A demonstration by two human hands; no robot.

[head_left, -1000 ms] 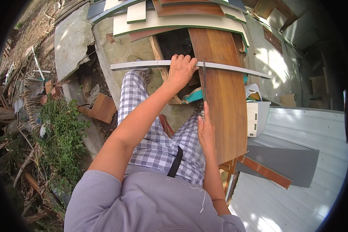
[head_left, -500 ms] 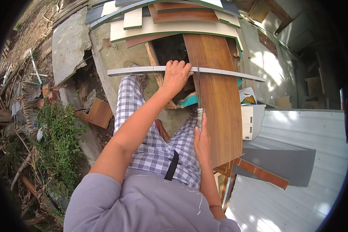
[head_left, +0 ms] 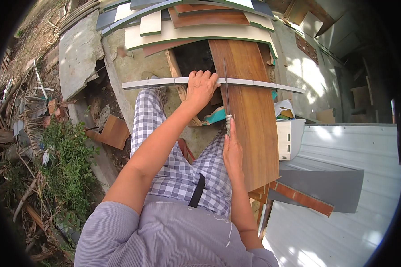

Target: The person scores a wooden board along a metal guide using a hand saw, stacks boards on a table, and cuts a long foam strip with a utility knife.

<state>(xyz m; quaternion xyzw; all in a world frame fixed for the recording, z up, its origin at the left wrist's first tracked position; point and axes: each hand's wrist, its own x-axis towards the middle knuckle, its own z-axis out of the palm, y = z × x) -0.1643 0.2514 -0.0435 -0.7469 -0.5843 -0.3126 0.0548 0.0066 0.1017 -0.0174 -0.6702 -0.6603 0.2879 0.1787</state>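
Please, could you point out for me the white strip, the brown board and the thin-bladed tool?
White strip [head_left: 153, 82], head view: on its left part.
Brown board [head_left: 256, 142], head view: on its near half.
Thin-bladed tool [head_left: 228, 120], head view: on its handle.

This is an outdoor work yard; I see stacked boards [head_left: 200, 33], a cracked concrete slab [head_left: 79, 53], green plants [head_left: 69, 167] and metal sheeting [head_left: 343, 178].
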